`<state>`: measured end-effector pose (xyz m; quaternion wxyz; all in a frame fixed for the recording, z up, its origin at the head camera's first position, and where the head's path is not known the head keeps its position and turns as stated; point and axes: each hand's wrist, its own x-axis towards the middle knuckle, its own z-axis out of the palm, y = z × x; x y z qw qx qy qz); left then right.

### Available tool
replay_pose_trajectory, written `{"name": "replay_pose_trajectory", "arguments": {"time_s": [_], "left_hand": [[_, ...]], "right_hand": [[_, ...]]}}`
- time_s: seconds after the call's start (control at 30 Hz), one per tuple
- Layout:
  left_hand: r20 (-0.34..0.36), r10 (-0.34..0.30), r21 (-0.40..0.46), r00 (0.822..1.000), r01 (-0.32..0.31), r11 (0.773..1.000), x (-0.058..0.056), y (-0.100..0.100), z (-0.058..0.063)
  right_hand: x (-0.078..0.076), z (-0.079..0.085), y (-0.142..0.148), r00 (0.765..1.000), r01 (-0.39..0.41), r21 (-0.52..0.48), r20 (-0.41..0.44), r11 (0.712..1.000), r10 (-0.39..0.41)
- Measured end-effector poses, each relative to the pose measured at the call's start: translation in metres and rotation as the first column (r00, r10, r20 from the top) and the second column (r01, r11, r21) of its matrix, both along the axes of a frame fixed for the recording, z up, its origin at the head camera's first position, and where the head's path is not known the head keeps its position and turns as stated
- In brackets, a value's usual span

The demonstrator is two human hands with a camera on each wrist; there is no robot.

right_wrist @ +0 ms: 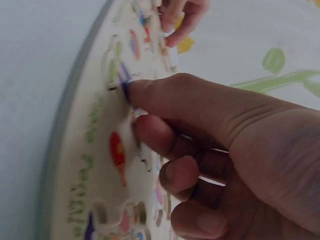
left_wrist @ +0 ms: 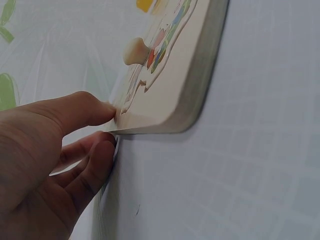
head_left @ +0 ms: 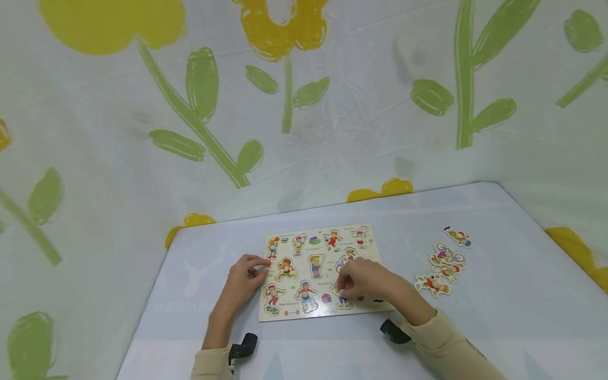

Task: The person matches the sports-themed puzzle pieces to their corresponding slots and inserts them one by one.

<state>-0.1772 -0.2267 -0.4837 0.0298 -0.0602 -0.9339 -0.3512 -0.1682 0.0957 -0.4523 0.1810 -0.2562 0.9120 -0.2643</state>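
A wooden puzzle board (head_left: pixel 328 313) with sports figures lies on the table. My left hand (head_left: pixel 243 282) holds its left edge. In the left wrist view the thumb (left_wrist: pixel 92 110) is against the board's edge, with the curled fingers just below. My right hand (head_left: pixel 368 278) is over the lower right part of the board, thumb and forefinger pinching a figure puzzle piece (head_left: pixel 343 304) with purple trousers. Those fingers hide its upper part; in the right wrist view the thumb (right_wrist: pixel 160 95) covers it. Several other figures sit in the board, one with a round wooden knob (left_wrist: pixel 136 51).
Right of the board lie several loose figure pieces: a footballer (head_left: pixel 433 285), a cyclist (head_left: pixel 446 255) and another figure (head_left: pixel 458 237) farther back. The white table (head_left: pixel 209 237) ends at a flowered curtain (head_left: pixel 332 148). Dark wrist cameras (head_left: pixel 244 345) sit by both sleeves.
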Motion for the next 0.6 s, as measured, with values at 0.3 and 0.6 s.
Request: {"name": "replay_pose_trajectory", "arguments": {"time_s": [0.3,0.6], "left_hand": [[0.025,0.024,-0.028,0.999,-0.024,0.999,-0.001,0.000,0.000],[0.025,0.007,-0.019,1.000,-0.007,1.000,-0.001,0.000,0.002]], "right_hand": [[0.006,-0.013,0.013,0.987,-0.047,-0.062,-0.155,0.997,0.037],[-0.001,-0.009,0.033,0.990,-0.029,-0.037,-0.139,0.999,0.023]]}}
